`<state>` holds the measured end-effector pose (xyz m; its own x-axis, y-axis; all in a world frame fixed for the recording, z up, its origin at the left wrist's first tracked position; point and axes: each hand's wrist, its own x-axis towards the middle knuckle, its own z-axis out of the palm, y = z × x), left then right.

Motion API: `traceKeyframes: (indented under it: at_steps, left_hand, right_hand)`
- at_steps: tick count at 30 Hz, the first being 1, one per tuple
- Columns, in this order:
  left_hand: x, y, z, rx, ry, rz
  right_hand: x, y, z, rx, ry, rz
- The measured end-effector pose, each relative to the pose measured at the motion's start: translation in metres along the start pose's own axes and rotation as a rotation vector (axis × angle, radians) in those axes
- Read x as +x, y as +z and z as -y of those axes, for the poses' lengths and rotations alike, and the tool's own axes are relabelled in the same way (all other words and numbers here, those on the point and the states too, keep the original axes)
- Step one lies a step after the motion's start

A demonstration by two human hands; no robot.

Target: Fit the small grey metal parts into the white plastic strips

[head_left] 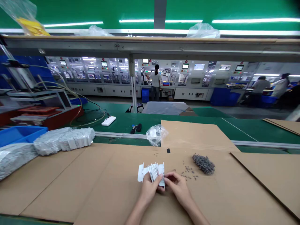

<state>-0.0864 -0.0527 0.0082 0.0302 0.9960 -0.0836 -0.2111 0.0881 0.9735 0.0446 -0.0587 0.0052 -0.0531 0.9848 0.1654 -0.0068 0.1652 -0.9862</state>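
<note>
My left hand point(148, 188) is closed around a fanned stack of small white plastic parts point(152, 171), held just above the cardboard sheet point(93, 184). My right hand point(177, 185) meets it from the right, fingers pinched at the stack's lower right edge; what the fingertips hold is too small to make out. A pile of small grey pieces point(203, 164) lies to the right, with a few loose ones point(188, 173) scattered between it and my hands.
Bags of white parts point(64, 140) and a blue bin point(17, 133) sit at the left. A crumpled clear bag point(156, 135) lies beyond my hands, by the green conveyor belt point(211, 123). A machine with hoses point(39, 106) stands far left. People work at machines in the background.
</note>
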Motion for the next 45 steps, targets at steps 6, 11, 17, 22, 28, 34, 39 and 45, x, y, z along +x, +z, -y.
traceKeyframes:
  at_steps: [6,11,17,22,28,34,39,45]
  left_hand:
    - [-0.002,0.001,-0.003,0.057,0.0,0.071]
    - [-0.001,0.0,-0.001,0.039,0.018,0.027]
    - [0.001,-0.001,-0.001,0.019,0.007,-0.028]
    - [0.001,-0.001,0.002,0.05,0.042,-0.008]
    - [0.001,-0.002,0.003,0.134,0.054,-0.003]
    - [0.0,-0.001,0.006,0.188,0.002,-0.025]
    - [-0.003,0.0,0.007,0.258,-0.01,0.036]
    - [-0.003,-0.003,0.006,0.285,0.023,0.073]
  right_hand:
    - [0.0,0.002,-0.008,0.376,0.249,0.008]
    - [-0.002,0.002,-0.005,0.389,0.296,0.065]
    - [-0.002,0.0,-0.003,0.355,0.278,0.076]
    - [-0.002,0.003,-0.003,0.298,0.266,0.074]
    - [-0.001,0.001,-0.002,0.186,0.239,0.022]
    - [-0.003,0.001,-0.001,0.334,0.29,0.051]
    - [-0.003,-0.001,-0.005,0.453,0.33,0.069]
    - [-0.001,-0.003,-0.006,0.485,0.348,0.08]
